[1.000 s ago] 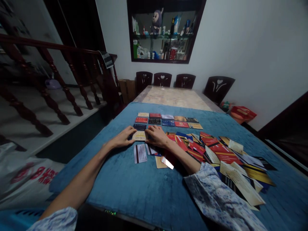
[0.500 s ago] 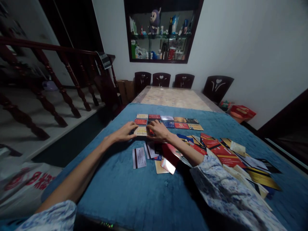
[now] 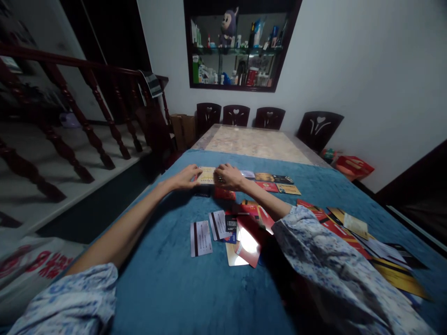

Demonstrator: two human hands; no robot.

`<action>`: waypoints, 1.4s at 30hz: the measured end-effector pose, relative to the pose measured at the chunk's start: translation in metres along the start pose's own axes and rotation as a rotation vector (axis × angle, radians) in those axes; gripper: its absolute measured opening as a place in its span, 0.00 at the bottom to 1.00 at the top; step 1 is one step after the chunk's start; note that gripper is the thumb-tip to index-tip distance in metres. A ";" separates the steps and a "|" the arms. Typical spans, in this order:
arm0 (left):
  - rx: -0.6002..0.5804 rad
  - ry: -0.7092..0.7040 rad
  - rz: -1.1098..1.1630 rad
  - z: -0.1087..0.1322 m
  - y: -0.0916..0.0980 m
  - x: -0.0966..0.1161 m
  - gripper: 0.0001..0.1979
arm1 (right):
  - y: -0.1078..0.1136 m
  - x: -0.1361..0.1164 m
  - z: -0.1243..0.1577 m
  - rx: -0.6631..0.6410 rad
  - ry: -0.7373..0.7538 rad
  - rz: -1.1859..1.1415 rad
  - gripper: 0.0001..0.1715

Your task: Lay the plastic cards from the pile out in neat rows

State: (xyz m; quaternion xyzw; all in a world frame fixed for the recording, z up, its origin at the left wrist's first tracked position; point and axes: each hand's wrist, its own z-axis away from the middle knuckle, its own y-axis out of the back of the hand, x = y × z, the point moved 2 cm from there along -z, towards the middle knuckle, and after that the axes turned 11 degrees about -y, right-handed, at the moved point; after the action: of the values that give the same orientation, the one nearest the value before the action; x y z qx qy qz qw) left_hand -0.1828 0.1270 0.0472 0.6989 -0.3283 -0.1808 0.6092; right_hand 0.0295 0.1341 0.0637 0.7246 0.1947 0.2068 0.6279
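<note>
A cream-yellow plastic card [image 3: 206,175] is held over the far left of the card rows, one end in each hand. My left hand [image 3: 187,177] pinches its left end, the fingers closed there. At its right end, the closed fingers of my right hand [image 3: 228,177] grip the card and cover part of it. Just below the hands, a dark card [image 3: 202,191] and a red card [image 3: 225,193] lie on the blue cloth [image 3: 157,274]. To the right, the rows go on with a red card [image 3: 267,186] and a gold-coloured card [image 3: 288,189]. My hands hide several others.
White striped cards [image 3: 201,238] and a shiny overlapping pile [image 3: 244,251] lie nearer me. More cards [image 3: 394,274] spread to the right, partly behind my sleeve. Chairs [image 3: 270,117] stand at the table's far end. A wooden railing [image 3: 63,102] runs along the left.
Both hands have moved away from me with the cream-yellow card, from the near row to the far row. The dark and red cards below them now show more. The view has shifted slightly.
</note>
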 end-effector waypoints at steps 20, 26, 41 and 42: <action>-0.104 0.090 -0.108 -0.055 -0.003 -0.065 0.13 | -0.020 0.017 -0.076 -0.079 -0.057 -0.057 0.20; -0.143 0.111 -0.102 -0.067 -0.008 -0.075 0.12 | -0.024 0.019 -0.091 -0.079 -0.071 -0.001 0.20; -0.266 0.201 0.012 -0.080 -0.024 -0.093 0.16 | -0.040 0.019 -0.109 -0.188 -0.120 0.018 0.23; -0.269 0.200 0.015 -0.080 -0.024 -0.093 0.16 | -0.041 0.019 -0.110 -0.197 -0.120 0.019 0.23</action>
State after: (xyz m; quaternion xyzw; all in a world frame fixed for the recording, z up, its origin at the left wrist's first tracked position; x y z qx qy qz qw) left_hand -0.1914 0.2497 0.0257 0.6232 -0.2441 -0.1478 0.7282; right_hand -0.0150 0.2413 0.0384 0.6722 0.1285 0.1873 0.7047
